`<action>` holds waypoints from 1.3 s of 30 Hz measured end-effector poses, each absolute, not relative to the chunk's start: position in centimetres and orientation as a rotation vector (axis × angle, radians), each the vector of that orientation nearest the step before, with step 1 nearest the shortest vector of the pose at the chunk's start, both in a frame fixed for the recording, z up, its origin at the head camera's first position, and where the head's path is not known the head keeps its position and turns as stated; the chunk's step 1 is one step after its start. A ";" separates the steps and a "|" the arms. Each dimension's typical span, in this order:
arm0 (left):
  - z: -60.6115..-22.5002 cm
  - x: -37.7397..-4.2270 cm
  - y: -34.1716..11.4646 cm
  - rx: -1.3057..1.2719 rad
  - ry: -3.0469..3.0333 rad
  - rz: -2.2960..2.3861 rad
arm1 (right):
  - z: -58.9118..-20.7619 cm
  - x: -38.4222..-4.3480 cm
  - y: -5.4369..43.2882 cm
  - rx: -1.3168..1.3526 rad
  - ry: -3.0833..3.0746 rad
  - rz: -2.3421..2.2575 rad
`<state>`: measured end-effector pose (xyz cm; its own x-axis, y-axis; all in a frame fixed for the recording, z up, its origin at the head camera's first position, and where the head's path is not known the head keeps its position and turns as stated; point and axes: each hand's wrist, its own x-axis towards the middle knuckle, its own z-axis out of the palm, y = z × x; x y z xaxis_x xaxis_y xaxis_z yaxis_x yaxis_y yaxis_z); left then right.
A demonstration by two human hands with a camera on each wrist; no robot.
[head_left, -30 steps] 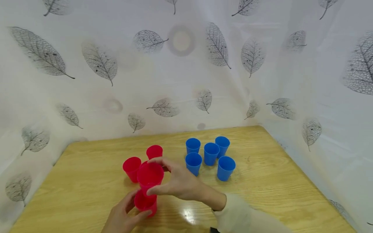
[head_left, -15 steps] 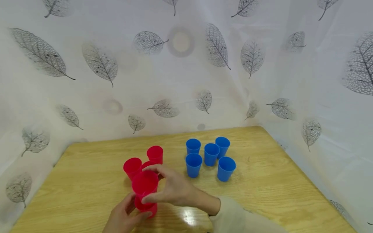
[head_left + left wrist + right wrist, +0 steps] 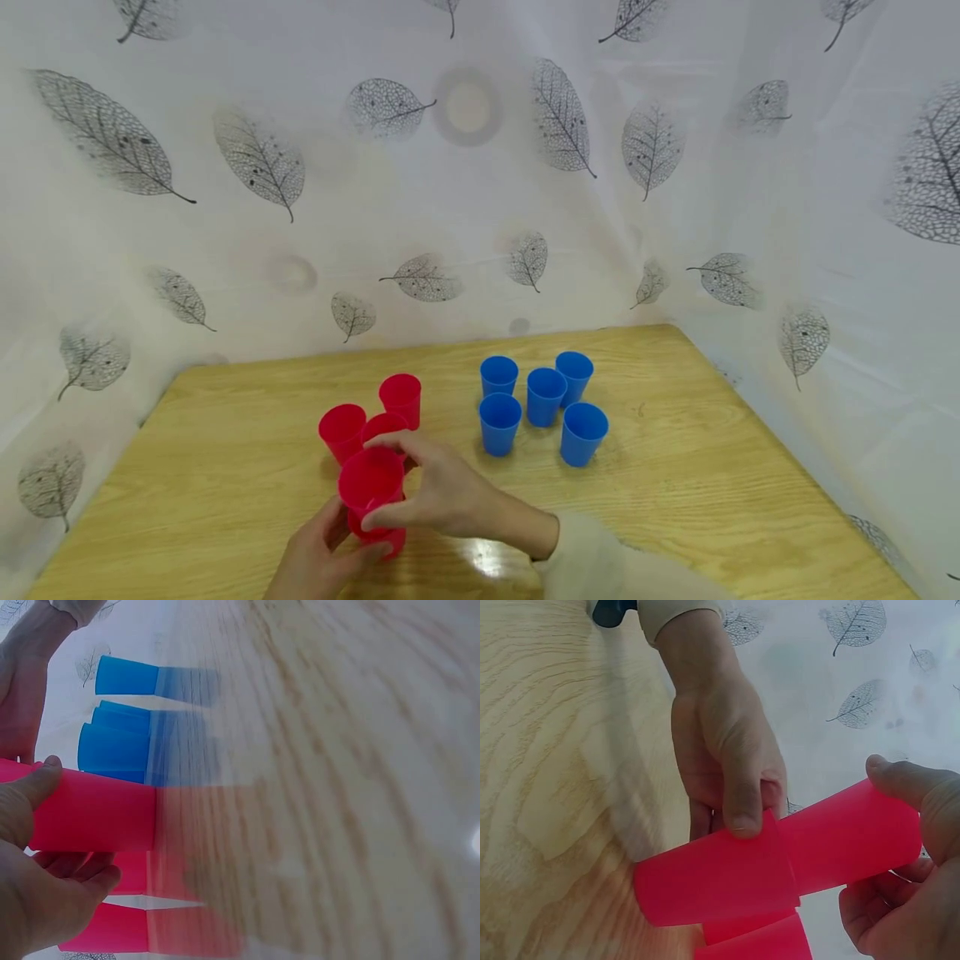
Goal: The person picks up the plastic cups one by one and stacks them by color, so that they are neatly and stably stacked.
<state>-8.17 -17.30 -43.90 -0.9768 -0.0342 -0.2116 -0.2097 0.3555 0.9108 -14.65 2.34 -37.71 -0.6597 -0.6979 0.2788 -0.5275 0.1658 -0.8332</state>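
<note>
My left hand (image 3: 318,550) grips a red plastic cup (image 3: 712,877) that stands upright on the wooden table, thumb on one side and fingers on the other. Directly above, my right hand (image 3: 442,492) holds a second red cup (image 3: 855,836) between thumb and fingers near its rim. The lower part of this upper cup sits inside the lower cup's mouth, while most of its wall still shows above. Just behind the hands are three more upright red cups, one at the left (image 3: 342,435), one at the back (image 3: 401,402) and one partly hidden by my right hand (image 3: 385,427).
Several upright blue cups (image 3: 499,425) form a loose group right of the red ones. The wooden table (image 3: 712,467) reaches back to a white curtain (image 3: 480,192) printed with grey leaves. A dark object (image 3: 609,611) shows by the sleeve in the right wrist view.
My right hand has moved down and slightly left, lowering the upper red cup into the lower one. The left hand has stayed nearly still on its cup.
</note>
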 end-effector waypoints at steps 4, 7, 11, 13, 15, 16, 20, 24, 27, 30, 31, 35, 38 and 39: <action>-43.7 -8.2 -17.4 -0.218 2.442 1.706 | -38.4 -14.6 2.2 -1.198 2.257 -1.502; -43.8 -8.2 -17.5 -0.201 2.444 1.711 | -38.8 -14.5 2.1 -1.212 2.259 -1.492; -44.1 -8.2 -17.7 -0.166 2.484 1.693 | -39.3 -14.5 2.2 -1.221 2.267 -1.474; -44.2 -8.2 -17.8 -0.154 2.496 1.692 | -39.4 -14.5 2.2 -1.214 2.268 -1.469; -44.2 -8.2 -17.9 -0.142 2.513 1.681 | -39.6 -14.5 2.2 -1.213 2.275 -1.460; -44.2 -8.2 -17.9 -0.140 2.515 1.678 | -39.6 -14.6 2.2 -1.217 2.285 -1.450; -44.2 -8.2 -17.8 -0.137 2.545 1.645 | -39.9 -14.6 2.3 -1.236 2.332 -1.403; -44.0 -8.1 -17.5 -0.148 2.556 1.652 | -40.1 -14.6 2.6 -1.220 2.344 -1.420; -43.9 -8.1 -17.3 -0.166 2.551 1.654 | -40.1 -14.8 2.8 -1.156 2.340 -1.496; -43.9 -8.3 -17.1 -0.201 2.535 1.649 | -40.2 -15.2 3.2 -1.055 2.348 -1.601; -43.9 -8.3 -17.1 -0.214 2.530 1.650 | -40.2 -15.4 3.3 -1.032 2.357 -1.634; -44.0 -8.3 -17.0 -0.245 2.517 1.667 | -40.4 -16.4 3.7 -0.980 2.410 -1.727; -44.0 -8.2 -17.1 -0.244 2.516 1.673 | -40.6 -17.2 3.7 -0.965 2.448 -1.749; -44.0 -8.2 -17.1 -0.242 2.515 1.672 | -40.8 -17.4 3.7 -0.960 2.450 -1.751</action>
<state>-8.21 -17.14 -44.02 -0.9810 -0.0707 -0.1805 -0.1938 0.3800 0.9045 -17.42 3.65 -40.78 -0.8152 -0.4603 0.3516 -0.4817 0.2015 -0.8529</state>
